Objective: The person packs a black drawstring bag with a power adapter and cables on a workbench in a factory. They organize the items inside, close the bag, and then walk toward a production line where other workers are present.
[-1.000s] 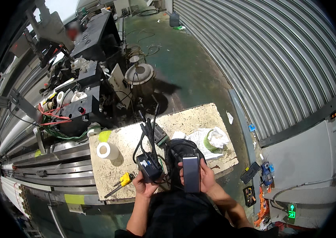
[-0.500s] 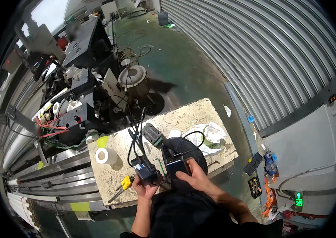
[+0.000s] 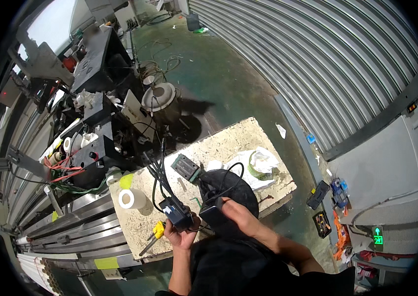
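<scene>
My left hand (image 3: 181, 239) is closed around a black box with cables (image 3: 178, 217), much like a power adapter; the cables bunch upward from it. To its right, my right hand (image 3: 242, 217) grips a dark rectangular device (image 3: 214, 216), thumb and fingers along its right side. A black cable (image 3: 236, 165) loops up near that device. Behind it lies a round black cloth-like thing (image 3: 241, 191). A grey-green block (image 3: 185, 167) sits farther back, with a small green hex key (image 3: 195, 201) between the hands. Left of my left hand lies a yellow-handled tool (image 3: 158, 230).
The worn cream tabletop (image 3: 233, 135) also bears a white roll (image 3: 132, 199) and a green-edged roll with white wrapping (image 3: 263, 163). Cluttered machinery (image 3: 95, 153) stands at the left, a metal drum (image 3: 162, 98) behind the table. Tool cases (image 3: 319, 195) lie on the floor at right.
The dark device in my right hand has tilted, its glossy face less visible, and my right fingers have shifted along it. The left-hand box stays held, its cables moved slightly. The whole view has turned a little.
</scene>
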A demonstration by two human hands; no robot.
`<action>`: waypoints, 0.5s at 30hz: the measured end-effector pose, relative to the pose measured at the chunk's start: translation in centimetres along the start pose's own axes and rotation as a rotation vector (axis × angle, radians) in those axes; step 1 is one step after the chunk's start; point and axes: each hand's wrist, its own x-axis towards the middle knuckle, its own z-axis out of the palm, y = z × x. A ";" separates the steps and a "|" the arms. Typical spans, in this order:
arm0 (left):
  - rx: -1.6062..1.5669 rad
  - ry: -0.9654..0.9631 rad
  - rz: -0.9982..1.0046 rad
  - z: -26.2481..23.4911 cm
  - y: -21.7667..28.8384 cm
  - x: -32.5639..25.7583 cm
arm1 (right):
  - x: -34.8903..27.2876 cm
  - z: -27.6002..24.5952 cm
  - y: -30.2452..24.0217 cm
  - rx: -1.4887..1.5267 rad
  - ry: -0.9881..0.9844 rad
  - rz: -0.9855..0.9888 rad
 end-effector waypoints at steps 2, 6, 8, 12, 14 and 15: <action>0.020 0.021 0.012 -0.1 0.1 0.0 | 0.4 -0.1 1.2 0.492 -0.050 0.071; 0.059 0.086 0.047 -0.8 0.2 -0.2 | 0.6 -0.7 1.3 0.661 -0.080 0.149; 0.088 0.126 0.068 -0.7 0.0 -0.2 | 0.7 -0.9 0.8 0.662 -0.095 0.148; 0.095 0.156 0.075 -0.5 -0.3 -0.2 | 0.7 -1.2 0.7 0.710 -0.108 0.152; 0.084 0.163 0.078 -0.6 -0.4 -0.2 | 0.7 -1.3 0.9 0.702 -0.107 0.143; 0.082 0.168 0.082 -0.6 -0.4 -0.2 | 0.7 -1.3 0.9 0.683 -0.094 0.142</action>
